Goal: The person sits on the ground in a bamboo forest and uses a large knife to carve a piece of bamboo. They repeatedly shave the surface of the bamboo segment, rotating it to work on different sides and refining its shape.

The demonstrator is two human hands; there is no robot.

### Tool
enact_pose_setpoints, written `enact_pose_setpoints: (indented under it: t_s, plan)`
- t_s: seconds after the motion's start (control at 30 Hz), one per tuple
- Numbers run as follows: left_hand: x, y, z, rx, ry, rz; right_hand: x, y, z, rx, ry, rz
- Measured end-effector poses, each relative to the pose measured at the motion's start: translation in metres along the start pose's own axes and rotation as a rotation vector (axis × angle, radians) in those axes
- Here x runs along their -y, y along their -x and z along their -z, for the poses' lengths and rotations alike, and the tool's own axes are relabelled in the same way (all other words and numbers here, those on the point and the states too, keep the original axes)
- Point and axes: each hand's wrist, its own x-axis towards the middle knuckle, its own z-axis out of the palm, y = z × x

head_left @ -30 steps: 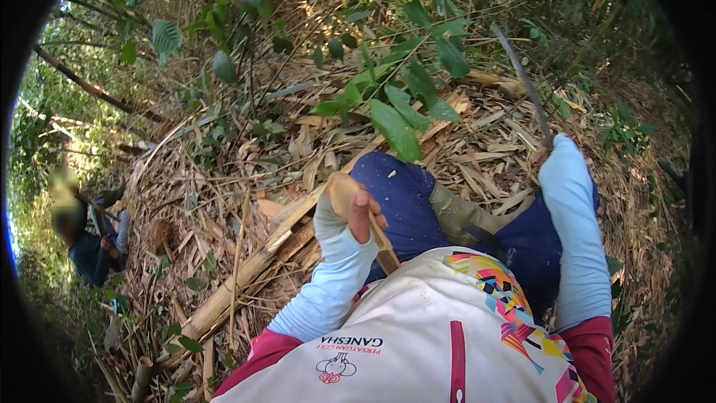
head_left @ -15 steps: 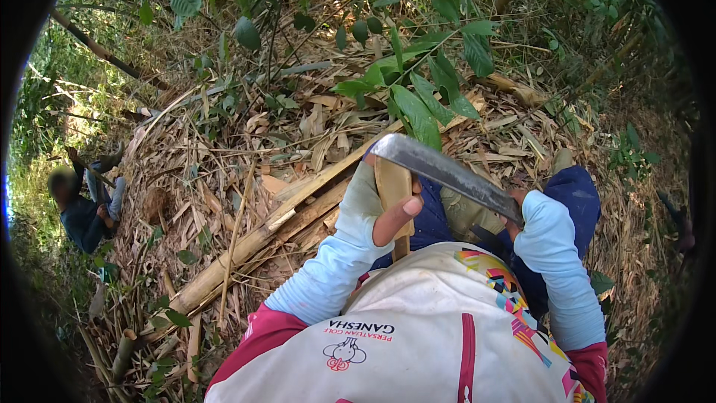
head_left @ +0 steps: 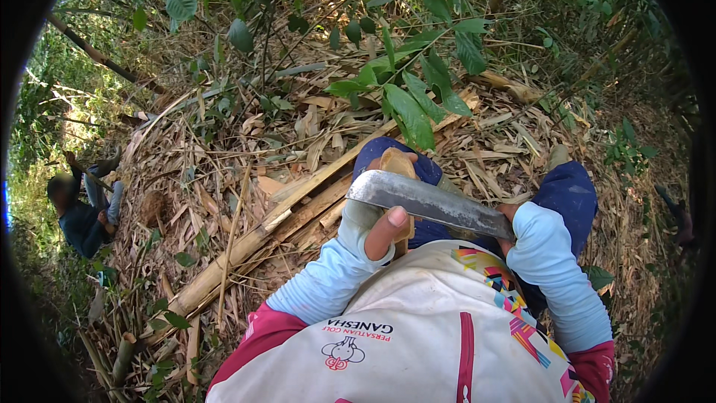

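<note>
My left hand (head_left: 379, 233) is closed round a pale brown piece of wood or bamboo (head_left: 397, 162), held upright in front of my belly with the thumb stretched along its near side. The wide steel blade of a machete (head_left: 425, 198) crosses in front of this piece, its broad side showing. Whether the edge touches the piece cannot be told. At the blade's right end my right hand (head_left: 509, 218) is closed on the machete; its handle is hidden by the fingers and light blue sleeve.
A long split bamboo pole (head_left: 216, 276) lies slantwise to my left on dry leaf litter. Green leaves (head_left: 414, 108) hang just beyond my knees. Another person (head_left: 82, 216) sits at the far left. A cut bamboo stump (head_left: 124, 354) stands at the lower left.
The machete blade has come down nearer my body and turned, so more of its broad side shows. The pale piece's top now shows above the blade.
</note>
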Motion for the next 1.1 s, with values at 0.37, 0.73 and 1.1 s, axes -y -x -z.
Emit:
enact_pose_setpoints:
  t_s: [0.37,0.73,1.1]
  plan:
    - [0.011,-0.001,0.001,0.01,-0.021,-0.042,-0.01,0.004,0.001,0.03,0.004,0.124]
    - [0.014,-0.001,-0.01,-0.022,-0.095,-0.091,-0.006,0.009,0.002,-0.019,0.018,0.041]
    - [0.017,-0.008,-0.022,-0.119,-0.119,-0.175,-0.008,0.008,-0.008,-0.045,0.084,0.001]
